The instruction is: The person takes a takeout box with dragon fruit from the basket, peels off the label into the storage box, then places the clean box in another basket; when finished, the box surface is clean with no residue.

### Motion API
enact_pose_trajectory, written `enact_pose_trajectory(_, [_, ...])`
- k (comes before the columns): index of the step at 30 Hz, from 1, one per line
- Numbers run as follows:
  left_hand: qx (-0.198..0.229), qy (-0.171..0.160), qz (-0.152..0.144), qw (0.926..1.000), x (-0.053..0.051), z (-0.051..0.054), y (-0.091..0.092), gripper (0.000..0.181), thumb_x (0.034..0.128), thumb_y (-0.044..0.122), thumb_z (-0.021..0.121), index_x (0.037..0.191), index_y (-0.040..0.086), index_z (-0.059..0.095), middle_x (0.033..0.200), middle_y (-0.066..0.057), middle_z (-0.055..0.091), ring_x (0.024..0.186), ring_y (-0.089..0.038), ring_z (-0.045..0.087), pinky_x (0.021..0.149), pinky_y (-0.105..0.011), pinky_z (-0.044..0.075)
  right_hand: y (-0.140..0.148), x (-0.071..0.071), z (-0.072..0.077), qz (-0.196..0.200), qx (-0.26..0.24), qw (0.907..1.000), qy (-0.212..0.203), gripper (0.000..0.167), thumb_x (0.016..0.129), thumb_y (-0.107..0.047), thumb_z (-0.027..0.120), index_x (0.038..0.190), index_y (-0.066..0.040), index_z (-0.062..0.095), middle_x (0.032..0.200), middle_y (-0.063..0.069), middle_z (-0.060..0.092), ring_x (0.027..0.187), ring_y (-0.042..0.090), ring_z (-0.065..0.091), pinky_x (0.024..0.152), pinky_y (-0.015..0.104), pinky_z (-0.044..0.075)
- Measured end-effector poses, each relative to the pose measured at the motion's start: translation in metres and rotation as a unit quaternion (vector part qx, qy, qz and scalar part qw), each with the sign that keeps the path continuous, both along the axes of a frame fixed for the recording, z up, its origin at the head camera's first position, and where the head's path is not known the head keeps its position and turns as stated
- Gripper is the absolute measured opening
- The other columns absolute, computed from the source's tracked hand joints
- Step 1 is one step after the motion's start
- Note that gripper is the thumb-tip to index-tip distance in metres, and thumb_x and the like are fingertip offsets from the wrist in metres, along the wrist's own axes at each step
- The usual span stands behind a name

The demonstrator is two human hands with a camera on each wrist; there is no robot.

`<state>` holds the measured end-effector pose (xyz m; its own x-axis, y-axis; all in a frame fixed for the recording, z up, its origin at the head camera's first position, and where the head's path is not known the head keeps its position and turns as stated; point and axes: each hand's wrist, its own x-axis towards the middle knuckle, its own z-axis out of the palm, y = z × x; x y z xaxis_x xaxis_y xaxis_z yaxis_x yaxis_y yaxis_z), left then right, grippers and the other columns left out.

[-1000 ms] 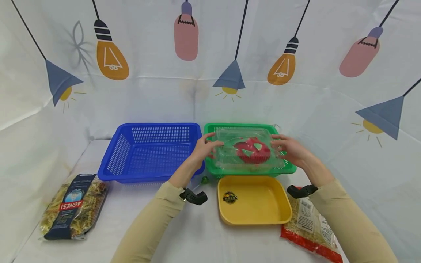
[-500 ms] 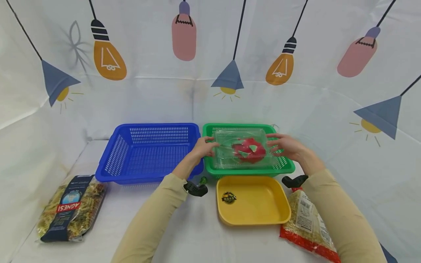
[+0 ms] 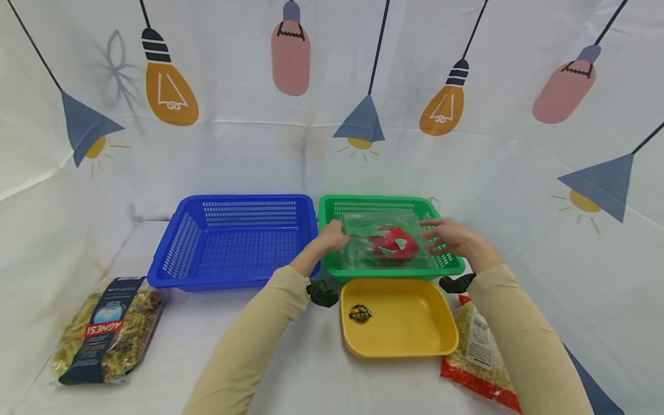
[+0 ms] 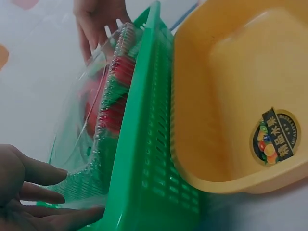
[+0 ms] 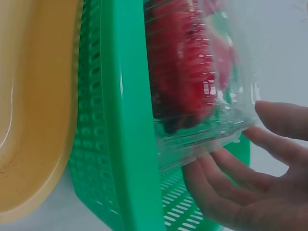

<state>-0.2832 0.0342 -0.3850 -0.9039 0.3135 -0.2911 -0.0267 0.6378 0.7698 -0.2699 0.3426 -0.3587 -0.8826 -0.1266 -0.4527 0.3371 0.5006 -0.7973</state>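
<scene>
A clear plastic clamshell box (image 3: pixel 358 253) with a red, green-tipped dragon fruit (image 3: pixel 399 246) inside sits in the green basket (image 3: pixel 446 262). In the left wrist view the box leans against the basket's near wall. My left hand (image 3: pixel 332 237) holds the box's left end, its thumb (image 4: pixel 45 172) above the edge and its fingers lower. At the right end my right hand (image 3: pixel 453 239) touches the box with extended, spread fingers (image 5: pixel 231 168). Those fingertips go beneath the box's rim, and the thumb stands near its corner.
A blue basket (image 3: pixel 244 282) stands left of the green one. The yellow tray (image 3: pixel 404 323) lies in front of it. A pasta bag (image 3: pixel 106 334) is at far left; a red-edged bag (image 3: pixel 479 357) lies under my right forearm. A patterned white sheet (image 3: pixel 306 155) rises behind.
The box has come down and slightly toward me into the green basket. My left hand has moved right and closed more on its end; the right hand has followed downward.
</scene>
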Motion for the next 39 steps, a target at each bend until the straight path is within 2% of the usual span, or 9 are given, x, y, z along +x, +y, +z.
enact_pose_trajectory(5, [-0.023, -0.018, -0.019, 0.9994, -0.007, -0.007, 0.006, 0.022, 0.1033, 0.005, 0.044, 0.123, -0.004, 0.047, 0.067, -0.002, 0.032, 0.049, -0.012, 0.022, 0.054, -0.030, 0.030, 0.004, -0.002, -0.008, 0.010, 0.005, 0.9997, -0.019, 0.061, 0.107, -0.015, 0.045, 0.160, -0.006, 0.017, 0.156, 0.029, 0.024, 0.112, 0.039, 0.052, 0.102, 0.050, 0.048])
enact_pose_trajectory(7, [-0.023, -0.021, -0.024, 0.9992, -0.010, -0.009, 0.008, 0.025, 0.1038, 0.005, 0.044, 0.127, -0.004, 0.046, 0.066, -0.002, 0.031, 0.049, -0.012, 0.021, 0.053, -0.030, 0.030, 0.006, -0.003, -0.011, 0.010, 0.008, 0.9997, -0.022, 0.060, 0.107, -0.013, 0.044, 0.160, -0.006, 0.018, 0.158, 0.030, 0.021, 0.122, 0.042, 0.049, 0.106, 0.053, 0.045])
enact_pose_trajectory(11, [-0.023, -0.022, -0.022, 0.9992, -0.012, -0.008, 0.009, 0.005, 0.1034, 0.006, 0.046, 0.102, 0.002, 0.049, 0.060, 0.001, 0.025, 0.047, -0.011, 0.020, 0.050, -0.029, 0.028, 0.008, -0.006, -0.015, 0.005, 0.008, 0.9997, -0.024, 0.060, 0.106, -0.009, 0.044, 0.160, -0.005, 0.019, 0.158, 0.031, 0.021, 0.111, 0.037, 0.052, 0.102, 0.050, 0.048])
enact_pose_trajectory(13, [-0.024, -0.022, -0.021, 0.9993, -0.012, -0.007, 0.009, 0.017, 0.1030, 0.007, 0.048, 0.086, 0.008, 0.044, 0.058, 0.002, 0.022, 0.046, -0.011, 0.021, 0.049, -0.029, 0.028, 0.007, -0.007, -0.016, 0.002, 0.011, 0.9996, -0.026, 0.060, 0.105, -0.007, 0.045, 0.160, -0.005, 0.019, 0.157, 0.031, 0.022, 0.103, 0.032, 0.052, 0.097, 0.048, 0.050])
enact_pose_trajectory(17, [-0.016, -0.026, -0.015, 0.9994, -0.013, -0.006, 0.008, 0.032, 0.1021, 0.008, 0.051, 0.074, 0.013, 0.037, 0.057, 0.003, 0.022, 0.045, -0.011, 0.030, 0.055, -0.033, 0.038, 0.007, -0.008, -0.017, 0.007, 0.026, 0.9993, -0.024, 0.060, 0.105, -0.008, 0.046, 0.159, -0.005, 0.020, 0.156, 0.030, 0.025, 0.103, 0.031, 0.053, 0.096, 0.045, 0.052])
enact_pose_trajectory(22, [-0.010, -0.026, -0.014, 0.9995, -0.014, -0.009, 0.011, 0.019, 0.1022, 0.010, 0.054, 0.084, 0.007, 0.048, 0.059, 0.001, 0.032, 0.047, -0.013, 0.040, 0.073, -0.043, 0.050, 0.011, -0.008, -0.017, 0.048, 0.054, 0.9974, -0.008, 0.058, 0.105, -0.006, 0.043, 0.158, -0.001, 0.021, 0.154, 0.033, 0.027, 0.112, 0.038, 0.057, 0.100, 0.049, 0.050])
enact_pose_trajectory(27, [-0.011, -0.025, -0.012, 0.9996, -0.015, -0.013, 0.012, 0.011, 0.1038, 0.010, 0.050, 0.109, 0.001, 0.048, 0.063, 0.000, 0.032, 0.045, -0.010, 0.028, 0.059, -0.034, 0.040, 0.014, -0.010, -0.019, 0.095, 0.072, 0.9928, 0.012, 0.055, 0.106, -0.003, 0.037, 0.158, 0.001, 0.018, 0.157, 0.035, 0.022, 0.130, 0.047, 0.049, 0.102, 0.053, 0.048])
enact_pose_trajectory(34, [-0.032, -0.018, -0.002, 0.9993, -0.017, -0.016, 0.016, 0.013, 0.1048, 0.010, 0.047, 0.093, 0.005, 0.047, 0.058, 0.001, 0.027, 0.044, -0.011, 0.026, 0.047, -0.028, 0.032, 0.013, -0.011, -0.021, 0.117, 0.092, 0.9882, 0.036, 0.056, 0.107, -0.006, 0.040, 0.157, 0.004, 0.017, 0.156, 0.036, 0.022, 0.128, 0.048, 0.050, 0.101, 0.052, 0.048])
enact_pose_trajectory(39, [-0.029, -0.020, 0.006, 0.9994, -0.017, -0.016, 0.018, 0.012, 0.1054, 0.012, 0.047, 0.100, 0.002, 0.053, 0.056, 0.001, 0.029, 0.043, -0.010, 0.027, 0.048, -0.028, 0.033, 0.012, -0.013, -0.022, 0.119, 0.106, 0.9861, 0.048, 0.056, 0.107, -0.004, 0.040, 0.157, 0.005, 0.017, 0.153, 0.038, 0.027, 0.122, 0.046, 0.055, 0.100, 0.053, 0.048])
